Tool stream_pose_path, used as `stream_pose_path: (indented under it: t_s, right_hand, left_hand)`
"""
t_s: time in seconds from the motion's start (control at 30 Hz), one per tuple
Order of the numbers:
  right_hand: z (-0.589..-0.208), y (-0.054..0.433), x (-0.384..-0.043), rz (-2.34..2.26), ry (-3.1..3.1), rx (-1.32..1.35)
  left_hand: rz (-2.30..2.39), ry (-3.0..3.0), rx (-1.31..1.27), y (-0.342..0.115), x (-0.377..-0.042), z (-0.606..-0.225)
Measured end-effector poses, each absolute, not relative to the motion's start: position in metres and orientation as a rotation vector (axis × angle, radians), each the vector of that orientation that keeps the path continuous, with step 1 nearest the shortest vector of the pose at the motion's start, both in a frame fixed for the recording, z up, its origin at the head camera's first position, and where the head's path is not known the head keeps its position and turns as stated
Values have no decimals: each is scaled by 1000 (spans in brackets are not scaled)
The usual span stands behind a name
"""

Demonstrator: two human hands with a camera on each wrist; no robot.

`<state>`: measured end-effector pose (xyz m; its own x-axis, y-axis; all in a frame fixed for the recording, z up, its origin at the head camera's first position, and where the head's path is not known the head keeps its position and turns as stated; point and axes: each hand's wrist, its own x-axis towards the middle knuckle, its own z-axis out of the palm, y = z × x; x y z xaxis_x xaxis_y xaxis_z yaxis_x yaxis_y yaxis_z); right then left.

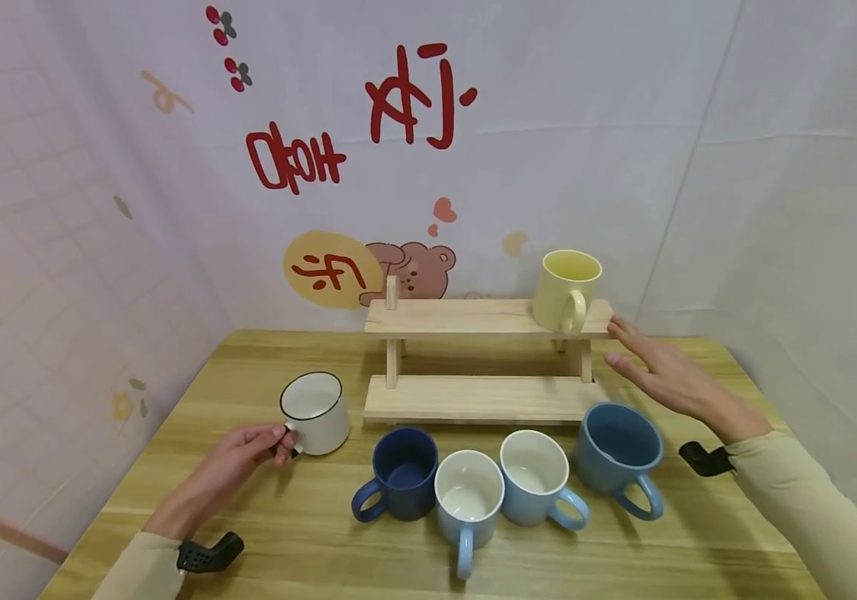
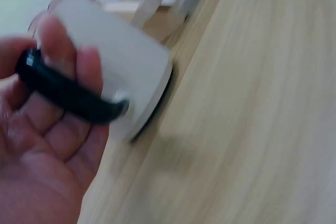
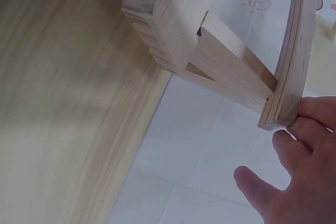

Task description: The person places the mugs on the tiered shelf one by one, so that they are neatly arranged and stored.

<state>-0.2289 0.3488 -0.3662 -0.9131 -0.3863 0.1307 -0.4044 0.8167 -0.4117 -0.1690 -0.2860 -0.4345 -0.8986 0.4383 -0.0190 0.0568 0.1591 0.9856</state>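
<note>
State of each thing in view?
White black-rimmed mug: held by handle, mouth up
Left hand: gripping handle
Navy mug: upright on table
Left light-blue mug: upright on table
Right light-blue mug: upright on table
Large blue mug: upright on table
Yellow mug: upright on upper shelf
Right hand: fingers extended, at that shelf's end
Wooden rack: standing on table

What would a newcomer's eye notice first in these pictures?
Probably the pale yellow mug on the upper tier of the light wooden rack. Bold red characters on the white backdrop compete with it. At left, the left hand holds a white black-rimmed mug by its black handle.
</note>
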Motion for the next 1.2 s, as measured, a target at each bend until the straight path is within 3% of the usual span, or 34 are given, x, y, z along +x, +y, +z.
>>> stream_pose_path:
  t_s: [0.77, 1.2]
  right_hand:
    - [-364, 345, -228, 683, -2963, 637]
    - [-366, 345, -227, 694, -2966, 618]
  left_hand:
    - [1936, 2415, 374, -242, -124, -385]
    - [2133, 2203, 408, -205, -112, -343]
